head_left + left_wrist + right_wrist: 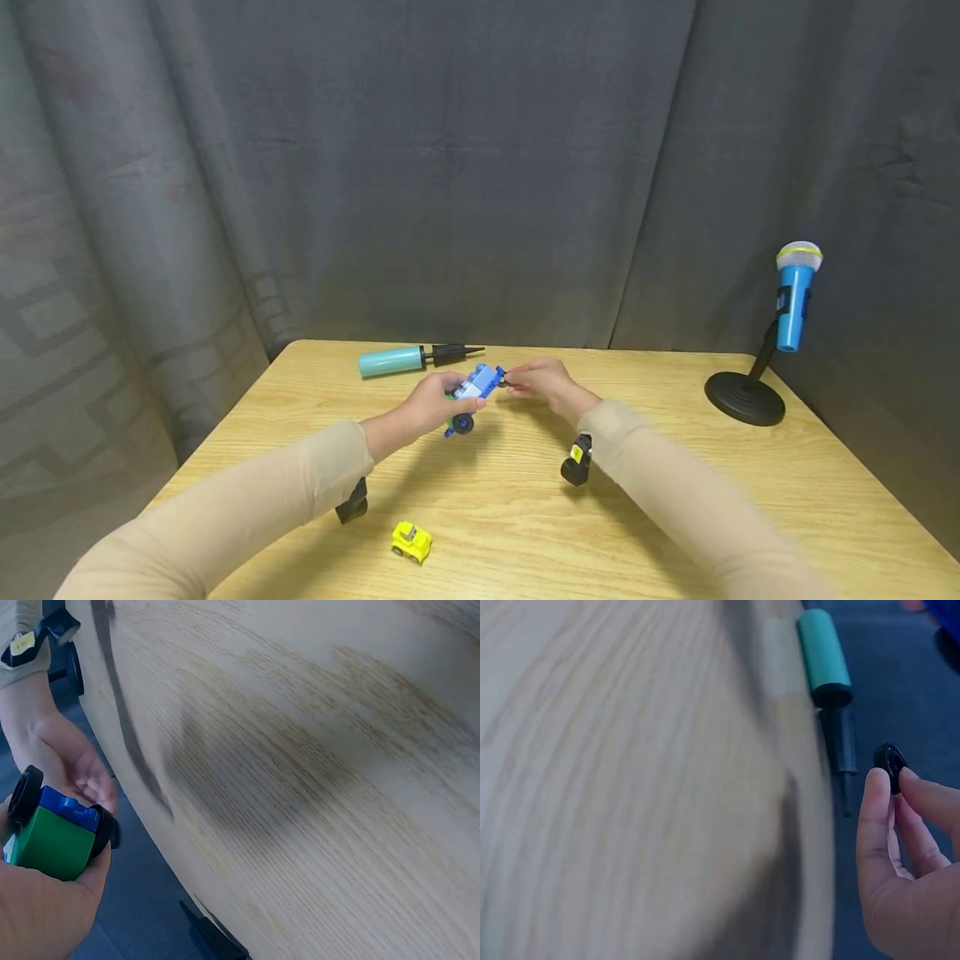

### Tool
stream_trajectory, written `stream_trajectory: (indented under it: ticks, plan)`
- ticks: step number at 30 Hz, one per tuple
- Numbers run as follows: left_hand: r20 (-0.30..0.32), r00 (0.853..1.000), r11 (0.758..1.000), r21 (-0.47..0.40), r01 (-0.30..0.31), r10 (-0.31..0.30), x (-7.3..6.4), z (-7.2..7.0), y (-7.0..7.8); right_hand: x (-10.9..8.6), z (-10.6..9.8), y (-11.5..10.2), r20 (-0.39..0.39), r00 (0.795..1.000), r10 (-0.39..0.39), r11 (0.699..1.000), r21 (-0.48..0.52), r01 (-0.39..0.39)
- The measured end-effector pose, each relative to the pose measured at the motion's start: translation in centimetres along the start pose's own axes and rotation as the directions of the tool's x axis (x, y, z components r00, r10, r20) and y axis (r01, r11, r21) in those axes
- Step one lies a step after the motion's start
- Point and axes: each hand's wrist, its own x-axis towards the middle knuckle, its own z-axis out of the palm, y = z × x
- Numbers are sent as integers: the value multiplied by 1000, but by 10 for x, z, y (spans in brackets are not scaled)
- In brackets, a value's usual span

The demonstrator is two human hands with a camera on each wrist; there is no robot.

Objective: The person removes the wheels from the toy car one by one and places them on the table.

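The left hand is gripping a blue toy vehicle at the centre of the head view, its fingers covering much of the body; the green block is showing fully only at the lower left of the left wrist view. The right hand is pinching a small black ring between thumb and finger — whether it is touching the vehicle is hard to tell, since the right wrist view is cropping the vehicle at its upper right corner. A teal pump is lying behind on the worktop. The left sleeve is partly hiding a black wrist device. A yellow toy car is sitting at lower centre, a blue microphone leaning at far right.
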Motion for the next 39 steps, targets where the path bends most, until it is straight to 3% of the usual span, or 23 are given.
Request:
stream_trajectory:
  ticks: [7,19,27,32,39]
  plan:
    - [8,1000,1000,9,6,-6,-1,-1,-1,14,12,16,-72,994,85,996,34,-83]
    - [-3,1000,1000,20,4,-4,-2,-3,-1,18,23,23,-171,985,38,998,-49,-47]
    - [10,1000,1000,-16,16,-16,0,-1,-1,22,27,23,-269,960,81,988,-106,-113]
    - [8,1000,999,-37,22,-21,1,0,-2,22,25,22,-232,969,85,988,-104,-112]
    - [13,1000,998,-49,27,-26,1,-2,-4,20,17,19,-62,993,105,992,-65,-109]
